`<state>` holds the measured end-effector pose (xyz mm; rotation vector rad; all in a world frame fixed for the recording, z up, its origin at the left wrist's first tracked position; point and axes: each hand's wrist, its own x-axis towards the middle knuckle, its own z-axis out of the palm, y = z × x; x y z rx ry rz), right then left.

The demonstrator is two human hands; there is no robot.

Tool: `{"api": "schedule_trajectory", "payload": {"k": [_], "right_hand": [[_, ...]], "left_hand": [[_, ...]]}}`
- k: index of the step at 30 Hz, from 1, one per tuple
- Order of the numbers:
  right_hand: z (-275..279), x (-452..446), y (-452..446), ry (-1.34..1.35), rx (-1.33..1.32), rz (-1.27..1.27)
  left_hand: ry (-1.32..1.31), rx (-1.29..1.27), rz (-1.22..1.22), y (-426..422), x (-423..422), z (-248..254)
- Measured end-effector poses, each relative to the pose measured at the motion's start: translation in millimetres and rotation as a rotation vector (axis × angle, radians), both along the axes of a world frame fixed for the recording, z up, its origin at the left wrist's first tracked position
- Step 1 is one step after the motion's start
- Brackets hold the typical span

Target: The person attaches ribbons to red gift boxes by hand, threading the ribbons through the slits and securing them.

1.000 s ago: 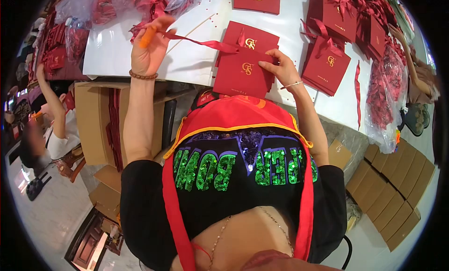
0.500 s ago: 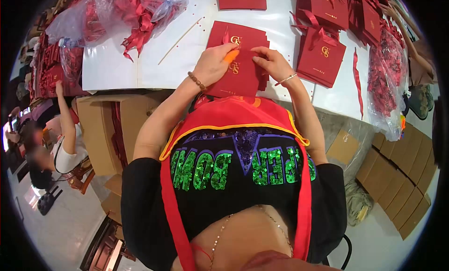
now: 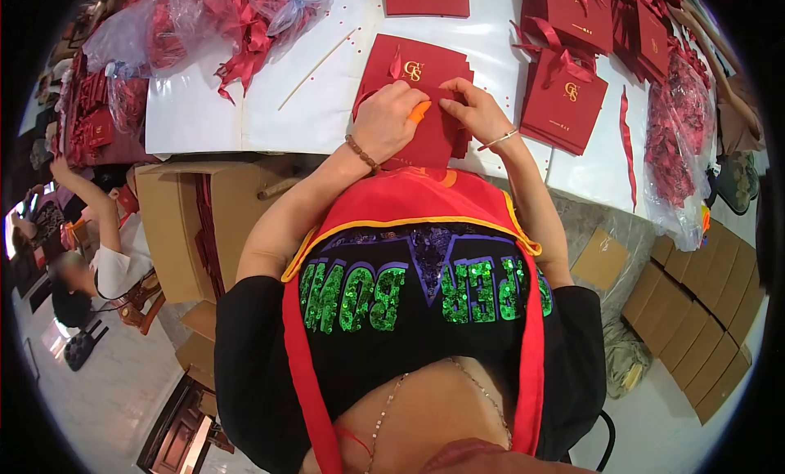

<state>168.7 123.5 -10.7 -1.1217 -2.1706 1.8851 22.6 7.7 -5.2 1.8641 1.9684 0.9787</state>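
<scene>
A pile of red paper gift bags [image 3: 383, 61] with gold lettering lies in front of me at the table's front edge. My left hand [image 3: 388, 118] is closed over the top bag, with a small orange object [image 3: 419, 110] between its fingers; its exact kind is hidden. A red ribbon [image 3: 365, 100] shows just left of that hand. My right hand [image 3: 478, 114] pinches at the upper right part of the top bag [image 3: 433, 131], thumb and forefinger nearly together. Whether a ribbon end is between them I cannot make out.
Finished-looking bags with ribbon handles [image 3: 564, 98] stand in stacks to the right. Plastic-wrapped ribbons [image 3: 245, 41] lie at the back left, and a thin stick [image 3: 315, 69] is on the white table [image 3: 196, 122]. Cardboard boxes [image 3: 176, 229] stand below; other people work on both sides.
My left hand has moved slightly down and turned, drawing a red ribbon out to the left. The right hand has barely moved. At the left, a co-worker's arm has swung outward.
</scene>
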Motion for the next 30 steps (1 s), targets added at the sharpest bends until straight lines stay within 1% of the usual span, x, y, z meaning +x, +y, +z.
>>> {"api": "schedule_trajectory", "payload": {"k": [2, 6, 8, 11, 14, 16, 18, 20, 22, 24, 28, 29, 30], "right_hand": [[-2, 1, -1, 0.019, 0.019, -0.002], [0, 2, -1, 0.035, 0.006, -0.005], [0, 3, -2, 0.033, -0.005, -0.002], [-1, 3, -3, 0.074, 0.046, 0.006], [5, 1, -4, 0.017, -0.004, 0.012], [-2, 2, -4, 0.084, 0.035, 0.003], [-2, 2, -5, 0.086, 0.054, -0.002], [-2, 1, -5, 0.091, 0.071, -0.002], [-4, 2, -5, 0.073, 0.007, -0.018], [-5, 2, -5, 0.086, 0.022, -0.018], [-7, 0, -5, 0.098, 0.074, -0.011], [-4, 1, -5, 0.098, 0.074, -0.014], [3, 1, -5, 0.070, 0.049, -0.014]], "left_hand": [[0.064, 0.084, -0.011, 1, 0, -3], [0.060, 0.087, -0.025, -3, -1, -4], [0.000, 0.037, -0.008, -6, -3, -7], [-0.030, 0.017, -0.001, -7, -3, -3], [-0.055, 0.031, 0.001, -5, 0, -2], [-0.047, 0.055, 0.006, -2, 3, -4], [-0.037, 0.080, 0.009, 0, 5, -4], [-0.027, 0.007, 0.020, 0, 6, -3], [-0.033, -0.014, 0.025, -1, 5, -3], [-0.040, -0.037, 0.027, -1, 5, -4], [0.079, 0.051, 0.006, 0, 8, -6], [0.133, 0.087, 0.004, 1, 9, -6], [0.133, 0.087, 0.004, 1, 11, -6]]}}
